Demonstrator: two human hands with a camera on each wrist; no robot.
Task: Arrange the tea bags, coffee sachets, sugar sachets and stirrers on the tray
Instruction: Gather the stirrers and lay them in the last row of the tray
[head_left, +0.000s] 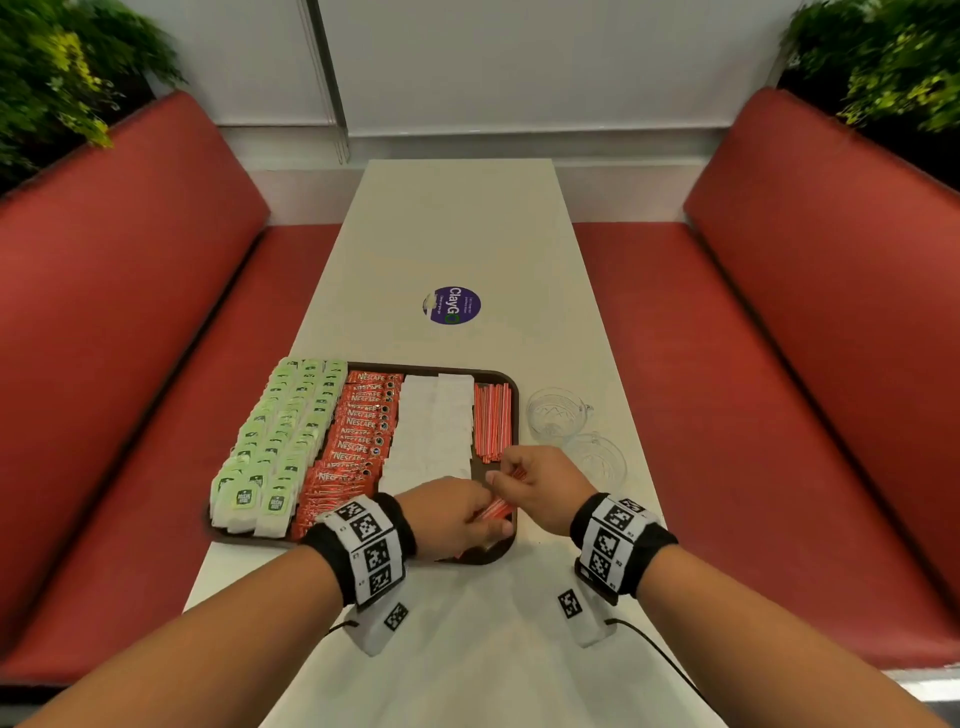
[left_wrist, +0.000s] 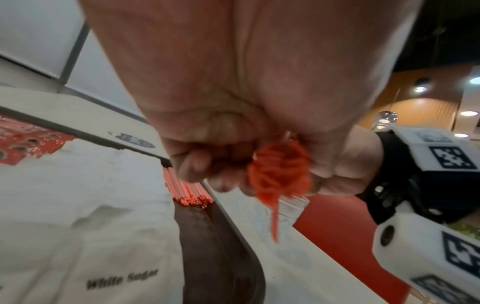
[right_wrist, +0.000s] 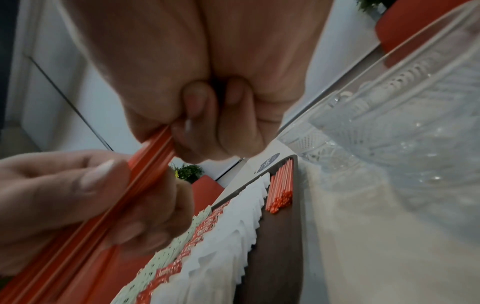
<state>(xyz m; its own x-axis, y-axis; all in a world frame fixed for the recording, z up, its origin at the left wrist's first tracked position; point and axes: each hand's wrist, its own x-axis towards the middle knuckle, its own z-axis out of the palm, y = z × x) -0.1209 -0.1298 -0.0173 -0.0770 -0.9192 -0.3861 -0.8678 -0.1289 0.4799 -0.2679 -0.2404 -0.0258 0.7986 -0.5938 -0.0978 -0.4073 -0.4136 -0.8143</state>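
A dark brown tray (head_left: 511, 387) lies on the table's near left part. On it, from left to right, are rows of green tea bags (head_left: 280, 436), red Nescafe sachets (head_left: 358, 431), white sugar sachets (head_left: 436, 426) and a laid bundle of red stirrers (head_left: 492, 421). Over the tray's near right corner both hands hold one loose bunch of red stirrers (head_left: 496, 509). My left hand (head_left: 457, 514) grips the bunch (left_wrist: 279, 174) near its lower end. My right hand (head_left: 535, 483) pinches the bunch (right_wrist: 153, 152) at its far end.
Two clear glass cups (head_left: 556, 413) stand on the table right of the tray, the nearer one (head_left: 597, 460) just behind my right hand. A round purple sticker (head_left: 451, 305) marks the table's middle. Red bench seats (head_left: 156, 332) flank the table.
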